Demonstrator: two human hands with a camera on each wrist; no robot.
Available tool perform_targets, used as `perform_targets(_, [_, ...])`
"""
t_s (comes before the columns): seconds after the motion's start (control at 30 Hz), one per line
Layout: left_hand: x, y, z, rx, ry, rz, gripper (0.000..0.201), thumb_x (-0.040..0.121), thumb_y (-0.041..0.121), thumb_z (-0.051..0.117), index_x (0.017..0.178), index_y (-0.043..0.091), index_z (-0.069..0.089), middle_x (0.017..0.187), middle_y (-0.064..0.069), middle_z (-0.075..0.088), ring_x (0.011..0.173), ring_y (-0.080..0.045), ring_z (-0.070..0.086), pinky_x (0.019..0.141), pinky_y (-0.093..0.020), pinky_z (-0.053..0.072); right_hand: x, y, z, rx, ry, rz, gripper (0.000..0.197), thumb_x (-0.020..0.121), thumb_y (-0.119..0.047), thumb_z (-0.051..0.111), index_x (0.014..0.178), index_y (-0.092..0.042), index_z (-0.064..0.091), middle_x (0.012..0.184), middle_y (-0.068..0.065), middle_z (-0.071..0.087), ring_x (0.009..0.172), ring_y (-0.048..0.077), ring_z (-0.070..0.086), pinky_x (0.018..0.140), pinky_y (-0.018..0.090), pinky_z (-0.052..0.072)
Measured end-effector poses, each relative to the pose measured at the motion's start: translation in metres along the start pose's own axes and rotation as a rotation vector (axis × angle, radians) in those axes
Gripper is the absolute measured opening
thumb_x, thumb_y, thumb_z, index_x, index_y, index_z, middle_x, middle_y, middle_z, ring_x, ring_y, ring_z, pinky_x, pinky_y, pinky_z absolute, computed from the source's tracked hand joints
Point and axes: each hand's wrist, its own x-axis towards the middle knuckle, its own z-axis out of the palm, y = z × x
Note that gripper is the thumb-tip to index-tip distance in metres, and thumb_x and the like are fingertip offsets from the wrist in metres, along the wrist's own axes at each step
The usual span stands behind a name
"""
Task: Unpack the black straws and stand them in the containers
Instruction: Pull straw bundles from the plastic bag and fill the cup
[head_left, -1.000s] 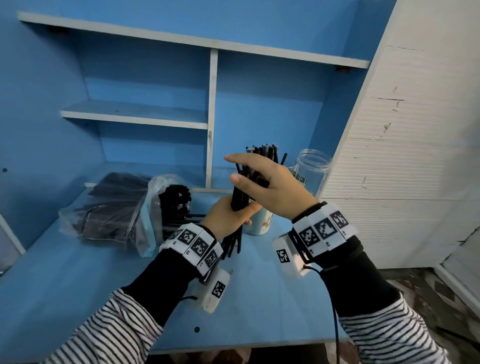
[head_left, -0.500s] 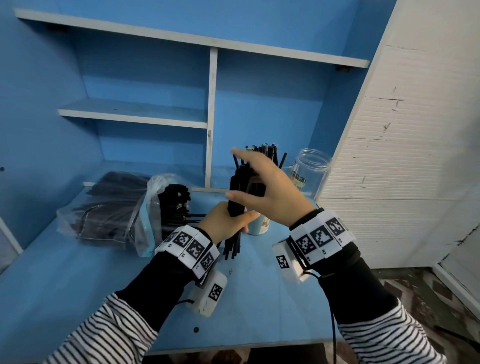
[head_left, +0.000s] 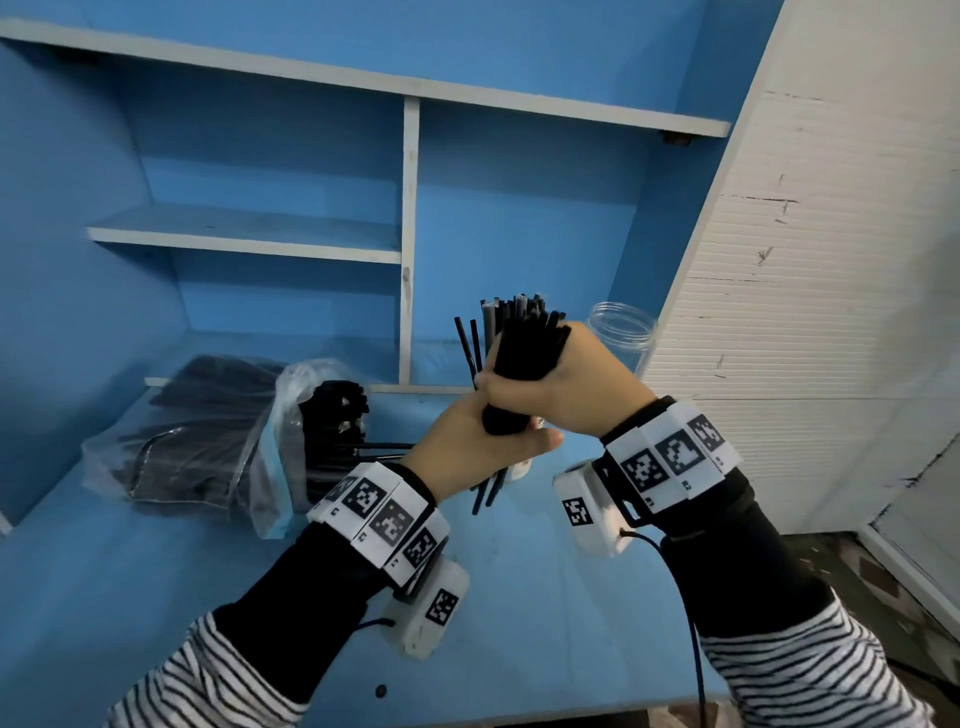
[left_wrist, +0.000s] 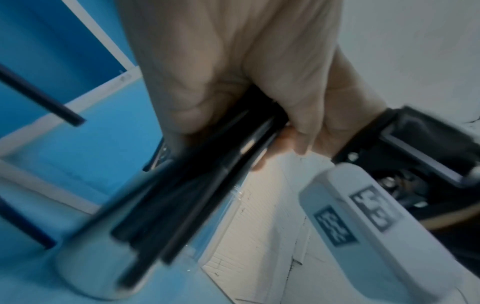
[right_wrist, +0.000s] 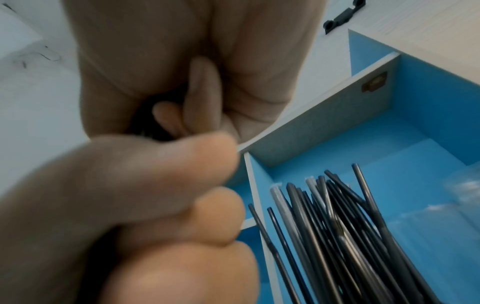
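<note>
Right hand (head_left: 587, 384) since closed around straw bundle (head_left: 519, 358) above left hand (head_left: 467, 447), both gripping at frame centre. Square ends on bench (head_left: 545, 597), lower upright into clear jar (head_left: 621, 332).

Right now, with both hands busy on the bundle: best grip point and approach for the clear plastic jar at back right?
Probably the upper wall of the clear plastic jar just under its rim, taken from its right or front. It stands upright with an open mouth; the right hand and the straw bundle, also held by the left hand, crowd its left.
</note>
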Motion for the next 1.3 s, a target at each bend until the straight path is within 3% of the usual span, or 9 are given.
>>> perform_targets(0.17, [0.011,-0.019,0.001,0.057,0.393,0.017,0.083,0.044,0.054,0.078,0.108,0.026,0.034,0.111,0.001,0.042,0.103,-0.011,0.045,0.082,-0.018,0.040,0.018,0.000,-0.033,-0.004,0.285,-0.012,0.018,0.083,-0.015,0.068,0.074,-0.001,0.063,0.066,0.005,0.062,0.061,0.008,0.059,0.058,0.018,0.048])
perform_targets(0.33, [0.027,-0.037,0.002,-0.017,0.297,-0.185,0.121,0.038,0.047,0.084,0.136,0.028,0.016,0.131,0.001,0.030,0.120,-0.012,0.034,0.101,-0.028,0.033,0.038,0.012,-0.050,-0.043,0.362,0.003,0.031,0.081,-0.017,0.065,0.079,0.012,0.056,0.078,0.027,0.060,0.071,0.033,0.060,0.056,0.035,0.048])
perform_targets(0.43, [0.038,-0.041,0.003,-0.013,0.213,-0.206,0.098,0.061,0.020,0.090,0.134,0.022,0.024,0.118,0.012,0.048,0.111,-0.011,0.048,0.092,-0.027,0.038,0.050,0.023,-0.046,-0.072,0.328,0.023,0.036,0.079,-0.019,0.065,0.081,0.015,0.053,0.081,0.032,0.058,0.069,0.038,0.057,0.052,0.031,0.042])
perform_targets(0.57, [0.047,-0.045,0.003,0.080,0.204,-0.238,0.065,0.067,0.023,0.086,0.116,0.024,0.043,0.106,0.010,0.058,0.103,-0.015,0.057,0.086,-0.030,0.045,0.059,0.035,-0.033,-0.055,0.250,0.088,0.038,0.080,-0.019,0.067,0.080,0.017,0.053,0.078,0.033,0.058,0.060,0.022,0.050,0.055,0.029,0.042])
perform_targets(0.7, [0.050,-0.045,0.003,0.139,0.199,-0.249,0.059,0.070,0.025,0.083,0.116,0.024,0.045,0.108,0.008,0.059,0.100,-0.014,0.057,0.082,-0.028,0.044,0.061,0.051,-0.013,-0.083,0.215,0.151,0.038,0.082,-0.019,0.067,0.067,0.008,0.045,0.065,0.027,0.050,0.056,0.018,0.046,0.053,0.029,0.039])
perform_targets(0.83, [0.052,-0.047,0.002,0.195,0.197,-0.242,0.061,0.072,0.025,0.082,0.121,0.021,0.046,0.109,0.010,0.054,0.099,-0.012,0.052,0.081,-0.025,0.039,0.060,0.067,0.002,-0.189,0.207,0.204,0.041,0.081,-0.023,0.066,0.055,-0.015,0.035,0.052,0.000,0.043,0.051,0.015,0.043,0.049,0.024,0.036])
perform_targets(0.93, [0.054,-0.048,0.003,0.191,0.197,-0.256,0.061,0.072,0.025,0.082,0.122,0.020,0.046,0.110,0.009,0.055,0.099,-0.012,0.052,0.081,-0.025,0.039,0.057,0.075,0.006,-0.206,0.201,0.212,0.040,0.083,-0.025,0.066,0.057,-0.012,0.039,0.052,0.001,0.046,0.053,0.017,0.050,0.047,0.026,0.040])
perform_targets(1.17, [0.057,-0.048,0.003,0.183,0.184,-0.276,0.064,0.074,0.027,0.081,0.126,0.019,0.044,0.110,0.010,0.053,0.099,-0.011,0.051,0.081,-0.025,0.038,0.050,0.081,0.013,-0.191,0.140,0.295,0.042,0.078,-0.052,0.071,0.087,-0.013,0.059,0.078,0.001,0.065,0.073,0.015,0.065,0.060,0.024,0.053])
perform_targets(1.3, [0.058,-0.050,0.002,0.197,0.187,-0.268,0.067,0.072,0.028,0.082,0.127,0.021,0.045,0.113,0.011,0.055,0.101,-0.011,0.052,0.080,-0.022,0.037,0.045,0.077,0.016,-0.090,0.261,0.215,0.062,0.072,-0.047,0.079,0.116,-0.016,0.049,0.098,0.000,0.062,0.074,0.015,0.065,0.073,0.030,0.056])
